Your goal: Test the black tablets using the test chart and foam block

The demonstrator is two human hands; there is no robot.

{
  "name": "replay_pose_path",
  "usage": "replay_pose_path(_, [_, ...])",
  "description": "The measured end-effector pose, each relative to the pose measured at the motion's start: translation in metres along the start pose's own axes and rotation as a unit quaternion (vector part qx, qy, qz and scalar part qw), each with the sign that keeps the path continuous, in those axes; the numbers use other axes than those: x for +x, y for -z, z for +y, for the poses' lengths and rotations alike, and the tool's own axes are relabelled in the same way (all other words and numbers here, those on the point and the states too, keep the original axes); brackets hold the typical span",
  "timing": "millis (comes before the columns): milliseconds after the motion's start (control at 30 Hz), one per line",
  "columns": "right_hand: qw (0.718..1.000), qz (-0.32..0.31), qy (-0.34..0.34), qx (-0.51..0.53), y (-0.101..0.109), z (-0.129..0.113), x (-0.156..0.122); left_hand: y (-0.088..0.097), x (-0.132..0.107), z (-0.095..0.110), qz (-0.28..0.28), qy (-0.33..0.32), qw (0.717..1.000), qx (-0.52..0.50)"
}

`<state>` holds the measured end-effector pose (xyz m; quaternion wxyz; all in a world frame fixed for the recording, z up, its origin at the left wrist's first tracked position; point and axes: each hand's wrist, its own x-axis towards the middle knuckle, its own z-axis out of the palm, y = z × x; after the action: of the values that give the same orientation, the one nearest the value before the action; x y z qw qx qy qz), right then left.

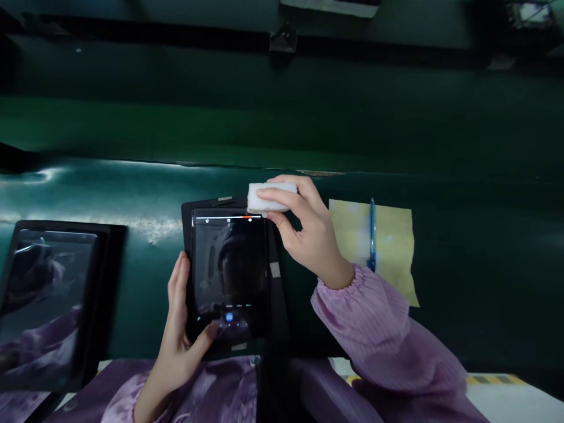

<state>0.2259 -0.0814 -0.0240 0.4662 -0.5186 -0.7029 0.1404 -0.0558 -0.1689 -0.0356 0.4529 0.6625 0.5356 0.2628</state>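
Note:
In the head view a tablet [230, 264] lies in front of me, its screen lit with a dark camera page. My left hand [180, 329] grips its lower left side, thumb over the bottom of the screen and fingers along the left edge. Pinched between the thumb and fingers of my right hand [306, 220] is a white sponge block [269, 197]. The block is at the tablet's top right corner; whether it touches the glass I cannot tell. Under the tablet is a black backing [277, 305], showing at the top and right.
A second tablet [48, 294] with a dark, reflective screen lies at the left. Right of my right hand, a yellow sheet of paper [399, 247] bears a blue pen [372, 235]. The green worktop [150, 258] meets a raised green ledge [198, 132] behind.

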Motion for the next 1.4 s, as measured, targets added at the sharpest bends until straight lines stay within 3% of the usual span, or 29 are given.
replay_pose_path(700, [1.000, -0.001, 0.006, -0.010, -0.0014, 0.0015, -0.0013, -0.0051, 0.0010, 0.0035, 0.017, 0.030, 0.998, 0.043])
replay_pose_path(1033, [1.000, -0.018, -0.014, -0.006, -0.0015, 0.0020, -0.0036, -0.0085, 0.0011, 0.0053, 0.026, 0.013, 0.997, 0.071])
replay_pose_path(1400, [0.999, 0.009, 0.029, 0.019, -0.0066, 0.0076, -0.0033, -0.0049, 0.0004, -0.0009, 0.021, -0.025, 0.997, 0.077])
